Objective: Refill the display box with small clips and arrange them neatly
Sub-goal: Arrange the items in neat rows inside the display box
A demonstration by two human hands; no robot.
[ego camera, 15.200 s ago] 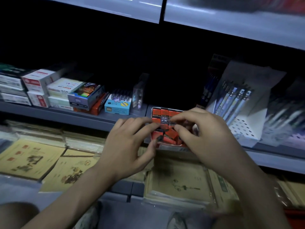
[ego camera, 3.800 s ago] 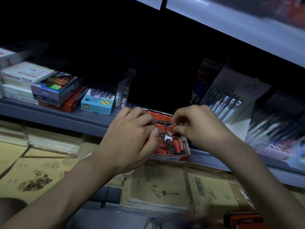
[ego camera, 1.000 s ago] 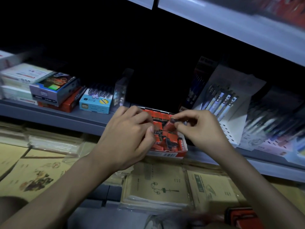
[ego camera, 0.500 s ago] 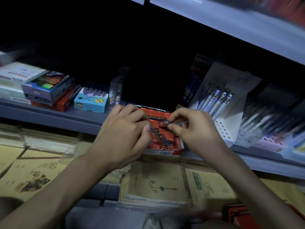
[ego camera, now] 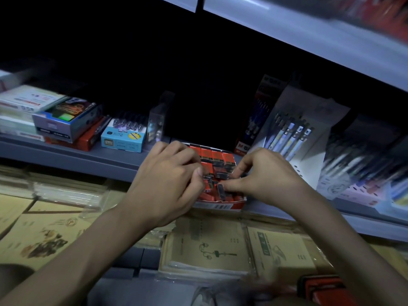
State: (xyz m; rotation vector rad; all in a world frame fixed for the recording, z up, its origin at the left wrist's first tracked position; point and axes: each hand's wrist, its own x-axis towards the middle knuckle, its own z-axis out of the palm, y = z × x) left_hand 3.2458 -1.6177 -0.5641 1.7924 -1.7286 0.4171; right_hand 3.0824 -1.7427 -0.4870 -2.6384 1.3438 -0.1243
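Note:
A red display box (ego camera: pixel 220 205) sits at the front edge of the grey shelf (ego camera: pixel 66 159), filled with small red clip packs (ego camera: pixel 217 156). The back row stands in order; the front ones lie jumbled. My left hand (ego camera: pixel 167 184) hovers over the box's left side with curled fingers pinching at a dark clip pack (ego camera: pixel 208 178). My right hand (ego camera: pixel 265 175) reaches in from the right, its thumb and forefinger pinching a dark clip pack (ego camera: pixel 221 192) near the box's front. Both hands hide much of the box.
A blue box (ego camera: pixel 122 138), a clear case (ego camera: pixel 155 124) and stacked boxes (ego camera: pixel 64 122) stand left on the shelf. A white pen display (ego camera: pixel 298 138) stands right. Wrapped notebooks (ego camera: pixel 209 246) lie below. A red box (ego camera: pixel 322 288) sits at the bottom right. Another shelf (ego camera: pixel 309 34) overhangs.
My right hand has dropped from the box's middle toward its front, still pinching a clip pack. My left hand stays over the left side. The view shifted slightly.

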